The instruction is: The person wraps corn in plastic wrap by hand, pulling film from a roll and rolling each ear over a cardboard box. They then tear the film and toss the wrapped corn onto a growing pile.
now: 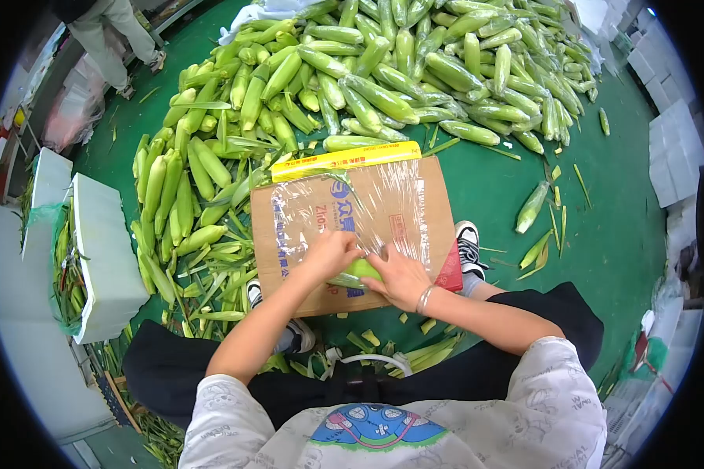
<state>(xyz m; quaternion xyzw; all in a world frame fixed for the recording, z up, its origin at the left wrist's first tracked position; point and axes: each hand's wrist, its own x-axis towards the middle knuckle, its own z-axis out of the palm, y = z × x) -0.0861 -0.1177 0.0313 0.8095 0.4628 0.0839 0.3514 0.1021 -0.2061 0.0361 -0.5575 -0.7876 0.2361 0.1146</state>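
An ear of corn [361,270] in green husk lies near the front of a cardboard box [434,195], partly covered by my fingers. Clear cling film [383,199] stretches over the box top from a yellow film carton [348,161] at its far edge down to the corn. My left hand [332,254] is closed, its fingers pinching the film at the corn's far side. Curved round the corn's right end is my right hand [403,277], thumb and fingers pressed on the corn and film.
Beyond the box spreads a large heap of corn, unwrapped ears [164,184] at left and film-wrapped ears [446,74] at right. One wrapped ear [533,207] lies apart on the green floor [610,195]. White foam bins [105,258] stand left; another person's legs [113,43] show far left.
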